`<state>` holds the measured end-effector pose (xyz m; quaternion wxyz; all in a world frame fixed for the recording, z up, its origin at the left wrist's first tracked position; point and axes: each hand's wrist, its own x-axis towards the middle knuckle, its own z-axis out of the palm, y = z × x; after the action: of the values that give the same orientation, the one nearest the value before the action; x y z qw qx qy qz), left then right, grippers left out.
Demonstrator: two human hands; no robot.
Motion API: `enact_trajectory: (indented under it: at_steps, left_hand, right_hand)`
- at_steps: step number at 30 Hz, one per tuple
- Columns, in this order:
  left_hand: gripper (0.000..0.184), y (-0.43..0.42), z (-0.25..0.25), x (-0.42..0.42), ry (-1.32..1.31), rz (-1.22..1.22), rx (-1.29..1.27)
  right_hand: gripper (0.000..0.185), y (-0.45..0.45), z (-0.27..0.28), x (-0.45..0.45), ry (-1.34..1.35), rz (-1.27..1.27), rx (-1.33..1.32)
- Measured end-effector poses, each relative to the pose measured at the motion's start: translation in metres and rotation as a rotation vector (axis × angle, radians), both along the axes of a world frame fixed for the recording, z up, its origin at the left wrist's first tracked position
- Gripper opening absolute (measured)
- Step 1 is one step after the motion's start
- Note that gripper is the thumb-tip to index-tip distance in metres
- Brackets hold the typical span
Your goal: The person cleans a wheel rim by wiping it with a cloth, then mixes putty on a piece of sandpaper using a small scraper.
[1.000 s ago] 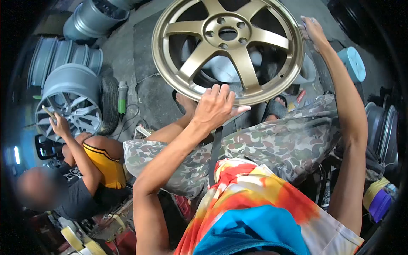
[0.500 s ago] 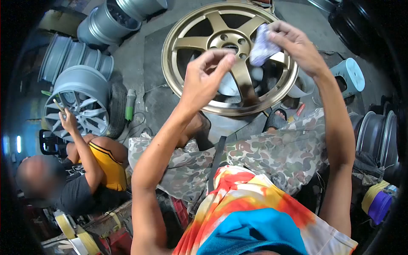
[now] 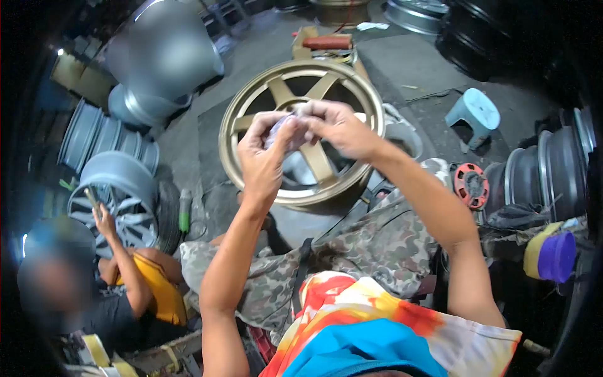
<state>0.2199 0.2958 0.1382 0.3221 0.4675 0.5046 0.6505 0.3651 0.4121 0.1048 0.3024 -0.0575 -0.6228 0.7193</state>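
A crumpled purple-and-white cloth (image 3: 286, 133) is held between my two hands, above the gold wheel. The fingers of my left hand (image 3: 262, 154) are closed around it from the left. My right hand (image 3: 342, 131) pinches at its right side, with the fingertips partly hidden. Beneath both hands lies a gold spoked car wheel (image 3: 321, 167), face up and raised off the floor. My hands and the cloth cover part of its hub.
At the left, a co-worker's hand (image 3: 105, 223) holds a stick-like tool near a silver wheel (image 3: 122, 169). A light blue stool (image 3: 477, 110) and a white bucket (image 3: 408, 135) stand to the right. Dark wheels (image 3: 521, 173) line the right edge. Behind the gold wheel is a cardboard box (image 3: 306, 34).
My right hand has brought the cloth left to my left hand, which now grips it too. The view has tilted up, showing more floor beyond the gold wheel.
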Motion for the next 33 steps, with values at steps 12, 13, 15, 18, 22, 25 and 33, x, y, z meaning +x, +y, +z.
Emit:
enact_trajectory:
  at_steps: [12, 13, 15, 18, 22, 25, 33]
  left_hand:
    - [0.019, -0.009, -0.041, -0.075, 0.490, -0.457, -0.343]
    - [0.016, -0.013, -0.055, -0.083, 0.689, -0.459, -0.352]
    - [0.015, -0.018, -0.081, -0.097, 0.724, -0.571, -0.430]
    - [0.015, -0.022, -0.108, -0.100, 0.704, -0.657, -0.436]
    - [0.014, -0.018, -0.116, -0.092, 0.863, -0.742, -0.291]
    - [0.016, -0.010, -0.123, -0.088, 0.821, -0.774, -0.273]
    - [0.017, -0.008, -0.131, -0.089, 0.794, -0.852, -0.255]
  right_hand:
    - [0.028, -0.014, 0.000, 0.080, -0.424, -0.390, 0.233]
    - [0.028, -0.013, 0.000, 0.087, -0.521, -0.451, 0.383]
    - [0.027, -0.017, 0.000, 0.087, -0.525, -0.527, 0.481]
    - [0.025, -0.016, -0.003, 0.085, -0.616, -0.492, 0.684]
    - [0.025, -0.018, 0.013, 0.069, -0.754, -0.399, 0.940]
    - [0.026, -0.017, 0.009, 0.069, -0.729, -0.415, 0.856]
    - [0.032, -0.020, 0.007, 0.072, -0.857, -0.432, 0.837]
